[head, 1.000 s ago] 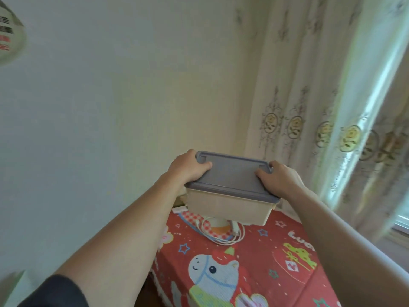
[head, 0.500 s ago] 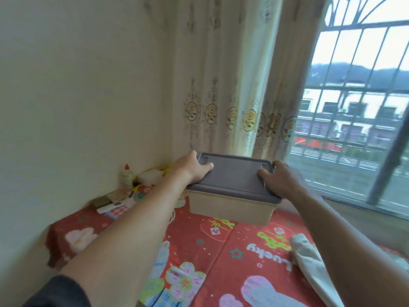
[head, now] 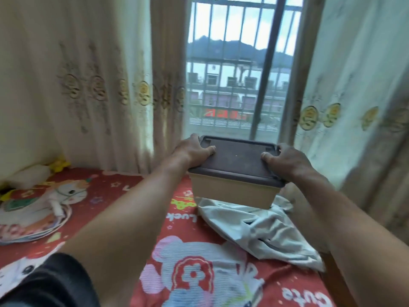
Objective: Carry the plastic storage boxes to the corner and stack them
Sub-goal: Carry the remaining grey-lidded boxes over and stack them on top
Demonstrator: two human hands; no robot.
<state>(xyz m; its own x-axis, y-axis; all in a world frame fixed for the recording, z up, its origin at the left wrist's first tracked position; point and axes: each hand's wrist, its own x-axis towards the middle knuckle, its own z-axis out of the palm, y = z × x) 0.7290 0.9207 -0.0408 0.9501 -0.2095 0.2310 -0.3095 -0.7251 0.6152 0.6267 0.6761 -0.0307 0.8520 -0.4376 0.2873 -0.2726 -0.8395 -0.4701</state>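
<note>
I hold one lidded storage box (head: pixel 236 173) aloft over the red patterned bed (head: pixel 124 196), left hand (head: pixel 191 150) and right hand (head: pixel 287 161) curled over its lid ends; no stack is visible, so stacking remains.

So I count one lidded storage box (head: pixel 234 189), two hands on it (left hand (head: pixel 192 150), right hand (head: pixel 285 161)), one crumpled white cloth (head: pixel 263 231), two curtains (left curtain (head: pixel 88 85), right curtain (head: pixel 358 85)), one barred window (head: pixel 239 63).

Crumpled pale cloth (head: pixel 261 227) on red cartoon blanket (head: pixel 124 196); curtains (head: pixel 88 85) flank barred window (head: pixel 239 69)
</note>
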